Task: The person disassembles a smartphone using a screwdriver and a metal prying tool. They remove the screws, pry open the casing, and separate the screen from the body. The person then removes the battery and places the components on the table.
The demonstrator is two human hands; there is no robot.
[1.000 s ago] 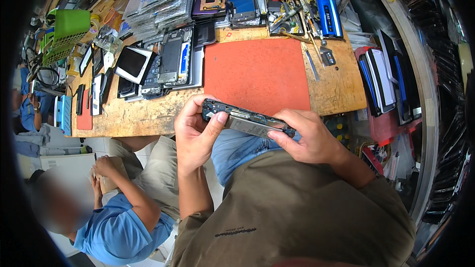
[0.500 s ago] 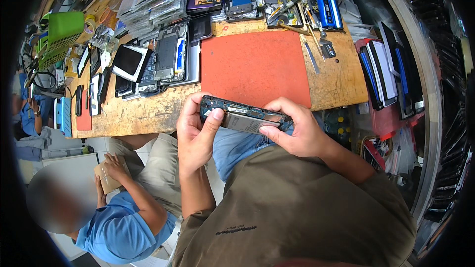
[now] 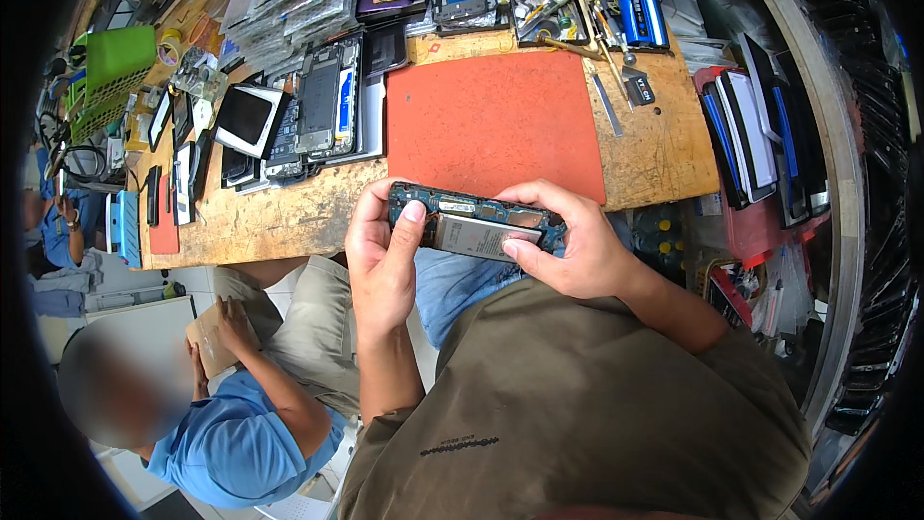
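Observation:
Between my two hands is an opened smartphone (image 3: pixel 478 204), held sideways over my lap at the bench's near edge. Its back is off, so the dark blue circuit board and the silver-grey battery (image 3: pixel 474 235) show. My left hand (image 3: pixel 382 255) grips the left end, thumb pressed on the board side. On the right end, my right hand (image 3: pixel 577 246) closes with its thumb over the battery's corner. Most of my fingers are hidden behind the phone. Just beyond it lies an orange-red work mat (image 3: pixel 496 116).
Phone parts and frames (image 3: pixel 327 101) are stacked left of the mat. Bubble-wrapped packets (image 3: pixel 289 0) pile up behind them. Hand tools (image 3: pixel 587 14) and a blue device (image 3: pixel 638 5) sit at the back right. A co-worker in blue (image 3: pixel 250 433) holds a cardboard piece (image 3: pixel 219 335) at lower left.
The phone has tilted so that more of its board and battery faces me. My right thumb has shifted slightly left on the battery. Both hands keep their grip.

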